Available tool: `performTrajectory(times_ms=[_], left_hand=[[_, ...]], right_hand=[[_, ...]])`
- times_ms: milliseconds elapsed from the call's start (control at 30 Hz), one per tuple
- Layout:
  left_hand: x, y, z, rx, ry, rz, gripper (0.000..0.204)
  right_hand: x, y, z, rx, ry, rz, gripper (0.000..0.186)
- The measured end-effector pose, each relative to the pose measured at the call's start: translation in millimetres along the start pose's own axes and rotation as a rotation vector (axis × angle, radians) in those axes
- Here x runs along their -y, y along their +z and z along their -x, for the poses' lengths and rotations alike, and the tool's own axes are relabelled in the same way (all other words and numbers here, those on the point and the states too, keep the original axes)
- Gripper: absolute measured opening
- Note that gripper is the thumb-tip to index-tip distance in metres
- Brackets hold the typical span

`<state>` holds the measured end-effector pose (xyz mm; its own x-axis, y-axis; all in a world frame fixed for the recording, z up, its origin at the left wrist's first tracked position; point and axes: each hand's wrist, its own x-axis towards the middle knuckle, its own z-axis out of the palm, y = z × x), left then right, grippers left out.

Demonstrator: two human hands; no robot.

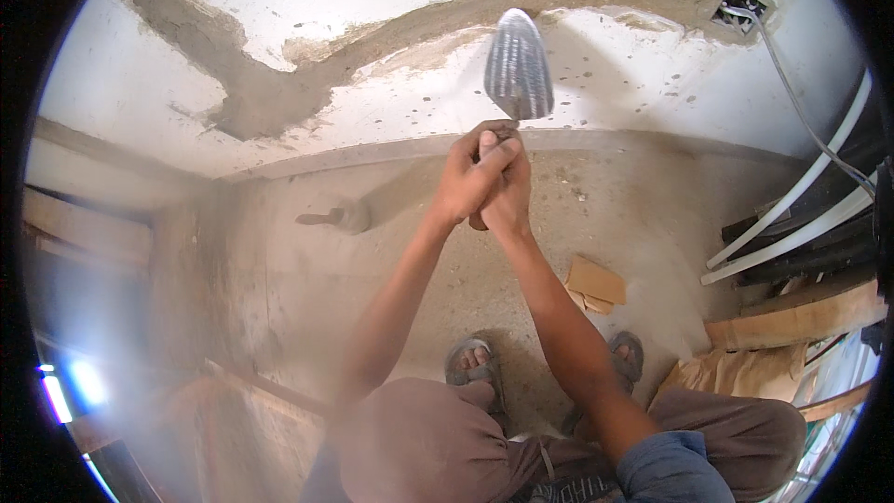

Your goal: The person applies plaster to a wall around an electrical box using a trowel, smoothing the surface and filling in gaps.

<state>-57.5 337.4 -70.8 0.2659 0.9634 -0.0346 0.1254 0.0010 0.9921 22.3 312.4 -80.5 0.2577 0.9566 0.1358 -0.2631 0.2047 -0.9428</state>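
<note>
A pointed metal trowel (519, 67) stands tip-up in front of the white wall, its blade streaked and shiny. My right hand (507, 194) is closed round its handle, whose end pokes out below the fingers. Pressed against it, my left hand (466, 179) is also wrapped about the handle, the fingers of both hands overlapping near the blade's neck. Exactly which fingers touch the handle is hidden. Behind the blade, a rough band of grey-brown mortar (391, 35) runs across the wall.
A brown-handled tool (337, 215) lies on the dusty floor to the left. Folded cardboard (595, 283) lies right of my feet. An open wall box (740, 9) with loose wires is at upper right; white pipes (801, 191) and wooden boards (796, 317) lean at the right.
</note>
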Motion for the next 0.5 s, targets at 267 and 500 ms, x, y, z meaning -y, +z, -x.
performTrajectory(times_ms=[267, 500], left_hand=[[23, -52, 35, -0.199, -0.108, 0.251, 0.042], [10, -50, 14, -0.100, -0.028, 0.066, 0.036]], right_hand=[[-29, 46, 25, 0.097, 0.061, 0.200, 0.034], [-20, 41, 12, 0.065, 0.069, 0.056, 0.035]])
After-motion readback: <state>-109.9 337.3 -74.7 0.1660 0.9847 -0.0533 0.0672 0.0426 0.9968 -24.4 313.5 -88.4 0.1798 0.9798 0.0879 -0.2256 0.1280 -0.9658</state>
